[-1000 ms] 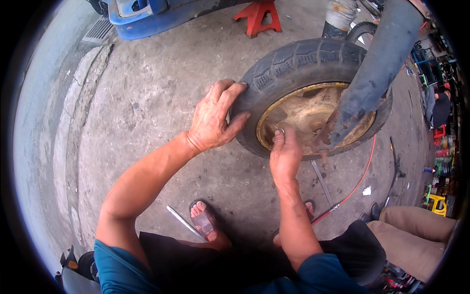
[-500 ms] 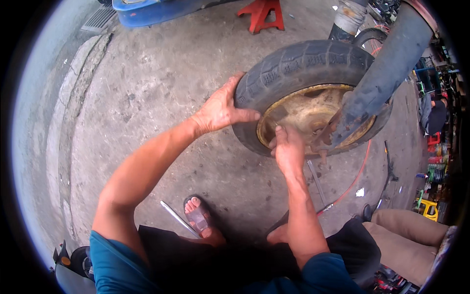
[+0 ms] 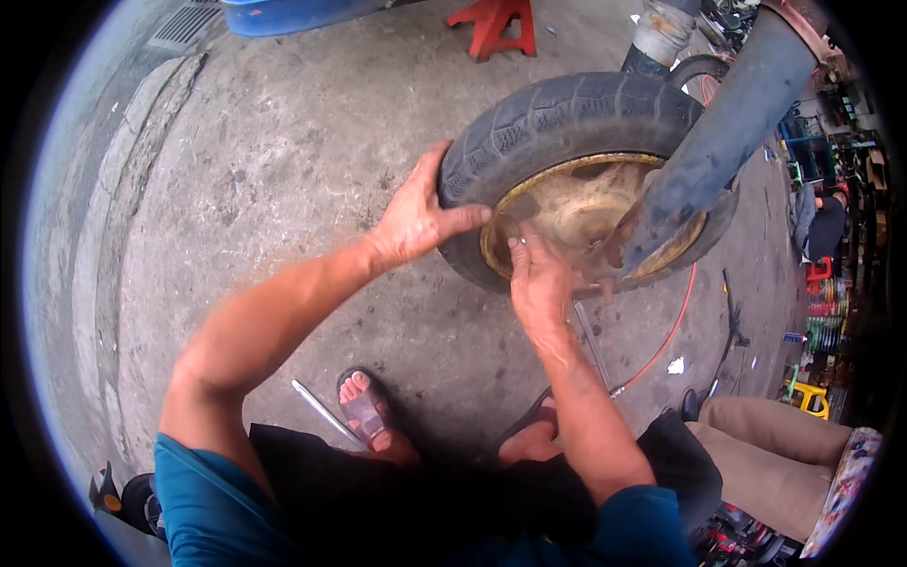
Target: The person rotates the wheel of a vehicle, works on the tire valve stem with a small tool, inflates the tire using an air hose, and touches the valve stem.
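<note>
A wheel with a black treaded tyre (image 3: pixel 567 113) and a rusty, dirty cream rim (image 3: pixel 557 200) stands in front of me, tilted, beneath a thick grey tube (image 3: pixel 723 137). My left hand (image 3: pixel 416 219) grips the tyre's left edge, thumb across the sidewall and fingers behind the tread. Inside the lower left of the rim is my right hand (image 3: pixel 543 283). Its thumb and fingertips are drawn together near a small pale spot, too small and blurred to name. The tube's lower end covers the right part of the rim.
A red jack stand (image 3: pixel 491 26) is on the concrete floor beyond the wheel. Metal bars (image 3: pixel 326 414) and a red hose (image 3: pixel 675 335) lie near my sandaled feet. At the right are another person's trousered legs (image 3: pixel 761 454) and cluttered shelves. A blue object (image 3: pixel 293 14) sits at the back.
My right hand has turned, and its fingers reach higher against the rim. My left hand keeps its place on the tyre. The whole view has shifted slightly.
</note>
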### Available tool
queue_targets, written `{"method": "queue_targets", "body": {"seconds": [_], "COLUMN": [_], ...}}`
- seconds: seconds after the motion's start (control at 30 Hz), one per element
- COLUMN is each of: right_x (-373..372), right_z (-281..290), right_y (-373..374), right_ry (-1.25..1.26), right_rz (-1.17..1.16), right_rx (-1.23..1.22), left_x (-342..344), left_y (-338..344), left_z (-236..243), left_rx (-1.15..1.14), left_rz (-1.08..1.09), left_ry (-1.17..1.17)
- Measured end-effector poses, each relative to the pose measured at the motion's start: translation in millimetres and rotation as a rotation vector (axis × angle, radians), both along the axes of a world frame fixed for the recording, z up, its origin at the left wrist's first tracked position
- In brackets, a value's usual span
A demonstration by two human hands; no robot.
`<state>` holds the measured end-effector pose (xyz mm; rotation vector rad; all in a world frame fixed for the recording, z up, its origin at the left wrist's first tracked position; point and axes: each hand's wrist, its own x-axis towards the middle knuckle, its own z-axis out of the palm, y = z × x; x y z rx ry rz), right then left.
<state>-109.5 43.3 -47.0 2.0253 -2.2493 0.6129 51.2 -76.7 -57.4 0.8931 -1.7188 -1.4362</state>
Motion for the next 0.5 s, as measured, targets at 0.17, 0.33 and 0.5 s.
{"method": "queue_targets", "body": {"seconds": [0.17, 0.33, 0.5], "right_x": [18.0, 28.4, 29.5], "right_z": [-4.5, 3.0, 6.8], "right_y": [-0.3, -1.5, 0.6], "right_ry": [-1.345, -1.695, -1.635], "right_rz": [-0.46, -0.592, -0.733], "right_rx": [0.011, -0.184, -0.029], "left_x": [12.2, 17.2, 21.7], "left_y": [13.3, 3.9, 2.6], "left_z": [-2.6, 2.9, 2.5], "left_rx": [0.067, 0.109, 0.054], "left_rz": [0.103, 0.129, 0.075], "left_ry": [-0.029, 0.001, -0.048]}}
